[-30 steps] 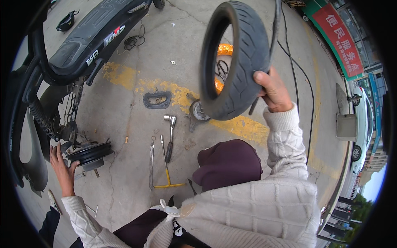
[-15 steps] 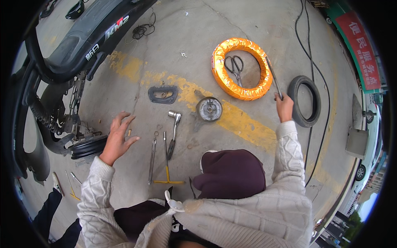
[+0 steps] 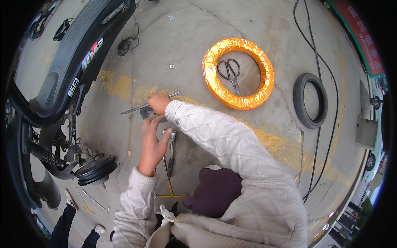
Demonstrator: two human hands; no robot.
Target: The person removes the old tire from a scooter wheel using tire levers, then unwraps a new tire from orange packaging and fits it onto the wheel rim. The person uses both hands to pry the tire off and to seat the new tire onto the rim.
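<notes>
My right hand (image 3: 159,101) grips a long metal bar (image 3: 129,111) over a dark plate-like part (image 3: 147,112) on the pavement, mostly hidden by that arm. My left hand (image 3: 153,146) is just below, thumb apart and fingers loosely bent, with nothing visible in it. A socket wrench (image 3: 172,153) and a yellow T-handled tool (image 3: 175,195) lie beneath it. To the upper right, an orange wrapped ring (image 3: 264,74) lies round large scissors (image 3: 232,74). A black tire (image 3: 301,103) lies farther right. On the left is a black rimmed wheel hub (image 3: 93,171) at the scooter.
The black scooter (image 3: 66,62) fills the left side. Long black cables (image 3: 327,70) run along the right, and a loose coil (image 3: 124,46) lies above. Another person's dark-trousered leg (image 3: 62,225) is at lower left. A car (image 3: 372,161) and metal box (image 3: 366,133) are at the right edge.
The tire left my right hand for the ground. That hand then took the bar and swung left across my body. My left hand moved from near the hub rightward beneath it.
</notes>
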